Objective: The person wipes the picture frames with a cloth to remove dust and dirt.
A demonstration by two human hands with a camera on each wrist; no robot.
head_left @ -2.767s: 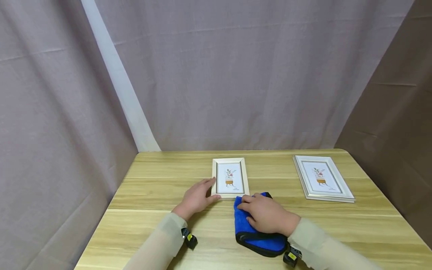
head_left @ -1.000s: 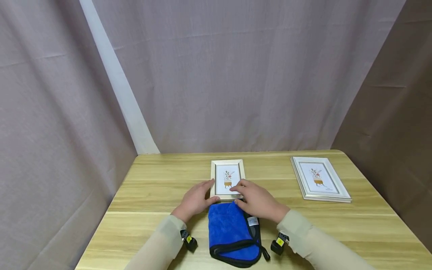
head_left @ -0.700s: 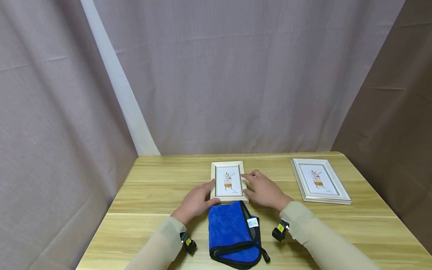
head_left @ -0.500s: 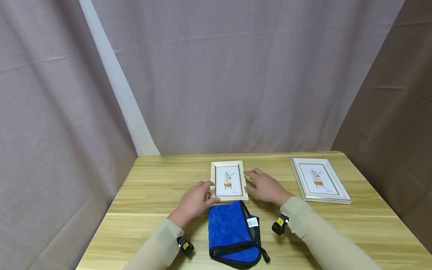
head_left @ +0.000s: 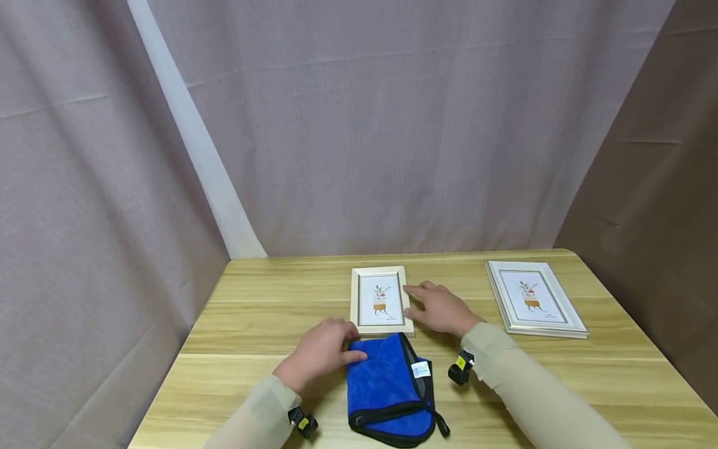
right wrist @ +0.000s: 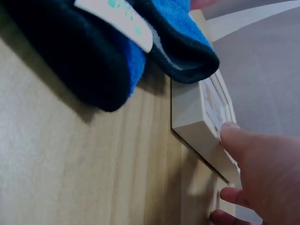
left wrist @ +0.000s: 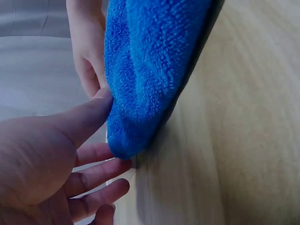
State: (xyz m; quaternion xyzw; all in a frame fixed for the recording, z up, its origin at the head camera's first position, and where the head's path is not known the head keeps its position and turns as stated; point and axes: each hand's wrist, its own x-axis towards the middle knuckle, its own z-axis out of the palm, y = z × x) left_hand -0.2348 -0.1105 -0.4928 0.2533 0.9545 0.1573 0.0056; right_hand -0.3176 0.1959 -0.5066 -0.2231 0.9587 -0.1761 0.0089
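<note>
A blue cloth (head_left: 381, 380) with black edging and a white label lies folded on the table, its back edge at the front of a cream picture frame (head_left: 380, 300). My left hand (head_left: 320, 350) is at the cloth's back left corner. In the left wrist view its thumb (left wrist: 89, 112) touches the cloth's edge, with the fingers spread near the corner and partly hidden behind it. My right hand (head_left: 443, 308) is at the frame's right side. In the right wrist view its thumb (right wrist: 234, 136) touches the frame's top edge, while the other fingers reach out beside it.
To the right, one white picture frame (head_left: 535, 299) with a similar picture lies on the wooden table (head_left: 269, 299), apparently stacked on another. Grey curtains (head_left: 364, 137) stand behind and at the left, with a brown one (head_left: 656, 187) at the right.
The cloth moved left from under my right hand, which let go of it and went to the frame's right side. My left hand has just come back from the frame to the cloth's corner.
</note>
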